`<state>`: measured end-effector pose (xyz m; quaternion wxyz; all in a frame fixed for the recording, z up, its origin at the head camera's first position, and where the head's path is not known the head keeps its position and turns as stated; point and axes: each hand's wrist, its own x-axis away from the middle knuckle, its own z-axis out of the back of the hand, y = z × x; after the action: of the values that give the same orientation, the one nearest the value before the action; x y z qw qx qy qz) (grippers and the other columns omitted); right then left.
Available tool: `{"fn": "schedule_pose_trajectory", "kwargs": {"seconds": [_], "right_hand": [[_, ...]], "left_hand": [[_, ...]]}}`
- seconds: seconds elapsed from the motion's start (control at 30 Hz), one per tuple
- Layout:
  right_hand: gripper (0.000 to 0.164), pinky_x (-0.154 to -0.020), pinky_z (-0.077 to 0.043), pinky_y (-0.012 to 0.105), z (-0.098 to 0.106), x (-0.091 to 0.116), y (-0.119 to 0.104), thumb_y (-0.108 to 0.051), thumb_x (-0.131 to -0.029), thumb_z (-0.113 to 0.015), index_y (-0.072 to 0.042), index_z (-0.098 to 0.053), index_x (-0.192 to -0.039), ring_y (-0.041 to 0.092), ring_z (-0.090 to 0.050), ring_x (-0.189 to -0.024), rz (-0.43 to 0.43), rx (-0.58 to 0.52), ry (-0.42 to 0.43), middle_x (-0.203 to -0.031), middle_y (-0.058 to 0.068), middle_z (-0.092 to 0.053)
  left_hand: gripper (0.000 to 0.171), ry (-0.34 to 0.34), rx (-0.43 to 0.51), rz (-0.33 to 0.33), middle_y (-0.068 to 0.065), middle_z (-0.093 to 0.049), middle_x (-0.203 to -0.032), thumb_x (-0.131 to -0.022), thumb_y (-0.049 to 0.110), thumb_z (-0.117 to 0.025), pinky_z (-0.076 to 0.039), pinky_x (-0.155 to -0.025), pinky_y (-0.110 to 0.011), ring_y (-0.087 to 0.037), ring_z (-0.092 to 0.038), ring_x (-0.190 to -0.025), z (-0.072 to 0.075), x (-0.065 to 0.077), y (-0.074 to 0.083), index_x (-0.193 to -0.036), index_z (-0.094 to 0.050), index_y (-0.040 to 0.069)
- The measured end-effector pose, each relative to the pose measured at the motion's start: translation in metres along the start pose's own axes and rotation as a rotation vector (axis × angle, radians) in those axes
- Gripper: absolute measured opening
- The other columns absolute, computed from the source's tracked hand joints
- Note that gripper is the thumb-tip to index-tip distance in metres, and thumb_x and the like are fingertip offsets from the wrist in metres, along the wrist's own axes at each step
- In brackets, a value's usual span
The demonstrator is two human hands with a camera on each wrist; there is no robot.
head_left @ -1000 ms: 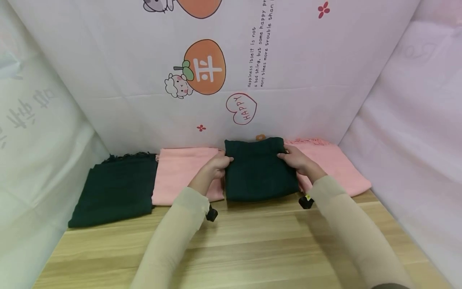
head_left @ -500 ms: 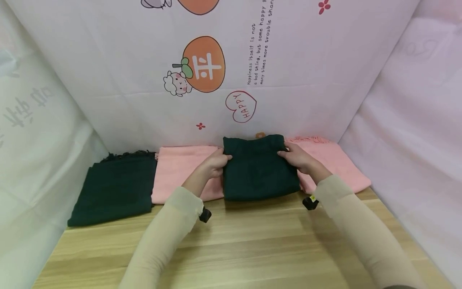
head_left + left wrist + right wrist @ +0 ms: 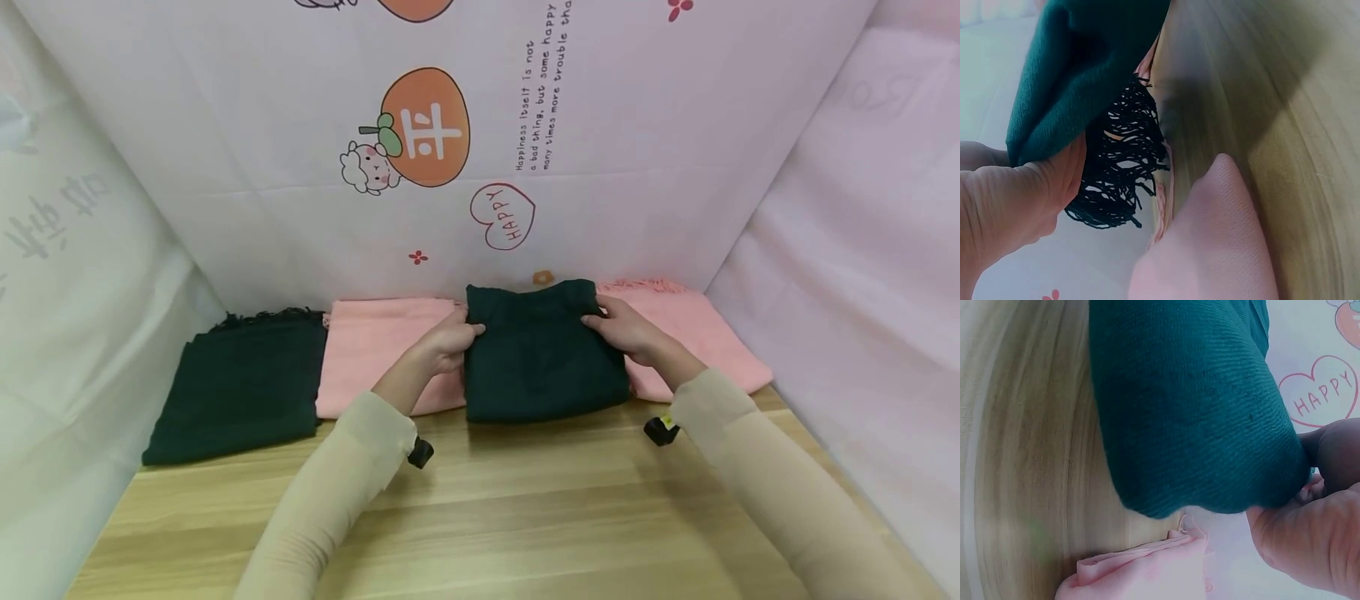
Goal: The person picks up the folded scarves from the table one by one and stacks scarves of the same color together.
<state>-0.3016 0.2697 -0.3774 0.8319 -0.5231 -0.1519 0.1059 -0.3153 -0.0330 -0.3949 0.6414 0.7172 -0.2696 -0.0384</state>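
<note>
A folded dark green scarf (image 3: 546, 358) is held up between both hands, between two pink scarves in the head view. My left hand (image 3: 450, 340) pinches its left edge, thumb on the near face. On the other side my right hand (image 3: 626, 329) grips the right edge the same way. Black fringe (image 3: 1119, 159) hangs under the green cloth in the left wrist view. The right wrist view shows the scarf's rounded folded side (image 3: 1197, 419) above the wooden table, with the thumb and fingers at its edge.
Left of the held scarf lie a folded pink scarf (image 3: 390, 358) and another dark green one (image 3: 240, 387). A fringed pink scarf (image 3: 690, 333) lies at the right. Printed white cloth (image 3: 300, 233) walls the back and sides of the wooden table (image 3: 480, 517).
Both hands keep hold of the green scarf, which has shifted only slightly. The right forearm has swung a little outward to the right, the left one a little to the left.
</note>
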Motion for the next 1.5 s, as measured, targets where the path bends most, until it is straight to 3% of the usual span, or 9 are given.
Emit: {"fn": "schedule_pose_trajectory", "kwargs": {"seconds": [0.53, 0.73, 0.97, 1.1, 1.27, 1.5], "right_hand": [[0.056, -0.115, -0.034, 0.061, -0.006, 0.021, 0.002, -0.015, -0.111, -0.041, -0.004, -0.021, -0.163, 0.045, -0.039, -0.141, -0.021, 0.010, -0.010, -0.159, 0.027, -0.033], [0.055, -0.113, -0.037, 0.060, -0.010, 0.029, 0.002, -0.014, -0.111, -0.041, -0.003, -0.022, -0.162, 0.045, -0.045, -0.137, -0.017, -0.002, -0.022, -0.156, 0.029, -0.039], [0.054, -0.114, -0.037, 0.059, -0.012, 0.037, 0.004, -0.016, -0.111, -0.042, -0.003, -0.026, -0.161, 0.043, -0.046, -0.137, -0.007, 0.010, -0.030, -0.155, 0.027, -0.040], [0.052, -0.112, -0.040, 0.058, -0.013, 0.044, 0.007, -0.018, -0.112, -0.041, -0.004, -0.026, -0.160, 0.042, -0.046, -0.137, -0.015, 0.000, -0.047, -0.156, 0.026, -0.039], [0.054, -0.110, -0.043, 0.057, -0.014, 0.052, 0.011, -0.020, -0.112, -0.042, -0.007, -0.025, -0.161, 0.040, -0.048, -0.134, -0.032, 0.018, -0.050, -0.154, 0.026, -0.042], [0.050, -0.100, -0.052, 0.041, -0.016, 0.066, 0.015, -0.018, -0.112, -0.044, 0.000, -0.031, -0.157, 0.032, -0.057, -0.124, -0.015, 0.013, -0.078, -0.146, 0.027, -0.050]], "left_hand": [[0.074, -0.016, -0.047, 0.011, -0.006, 0.008, -0.172, -0.112, 0.009, -0.037, -0.014, -0.125, -0.051, -0.029, -0.009, -0.155, -0.005, 0.018, -0.008, -0.164, 0.014, 0.017], [0.072, -0.025, -0.039, 0.018, -0.009, -0.001, -0.172, -0.112, 0.010, -0.038, -0.020, -0.124, -0.051, -0.031, -0.016, -0.154, -0.007, 0.027, -0.013, -0.164, 0.011, 0.013], [0.077, -0.011, -0.036, 0.050, -0.008, 0.014, -0.171, -0.112, 0.012, -0.038, -0.021, -0.124, -0.050, -0.031, -0.011, -0.155, -0.010, 0.036, -0.016, -0.162, 0.021, 0.018], [0.075, -0.034, 0.023, 0.077, -0.010, 0.007, -0.171, -0.112, 0.012, -0.036, -0.026, -0.122, -0.052, -0.033, -0.019, -0.153, -0.015, 0.040, -0.019, -0.162, 0.019, 0.021], [0.065, -0.065, 0.020, 0.046, -0.016, -0.014, -0.168, -0.112, 0.011, -0.034, -0.033, -0.118, -0.053, -0.035, -0.032, -0.147, -0.019, 0.046, -0.025, -0.164, 0.006, 0.013], [0.066, -0.102, -0.060, 0.031, -0.017, -0.013, -0.169, -0.112, 0.011, -0.034, -0.030, -0.120, -0.052, -0.035, -0.028, -0.150, -0.023, 0.059, -0.034, -0.164, 0.007, 0.008]]}}
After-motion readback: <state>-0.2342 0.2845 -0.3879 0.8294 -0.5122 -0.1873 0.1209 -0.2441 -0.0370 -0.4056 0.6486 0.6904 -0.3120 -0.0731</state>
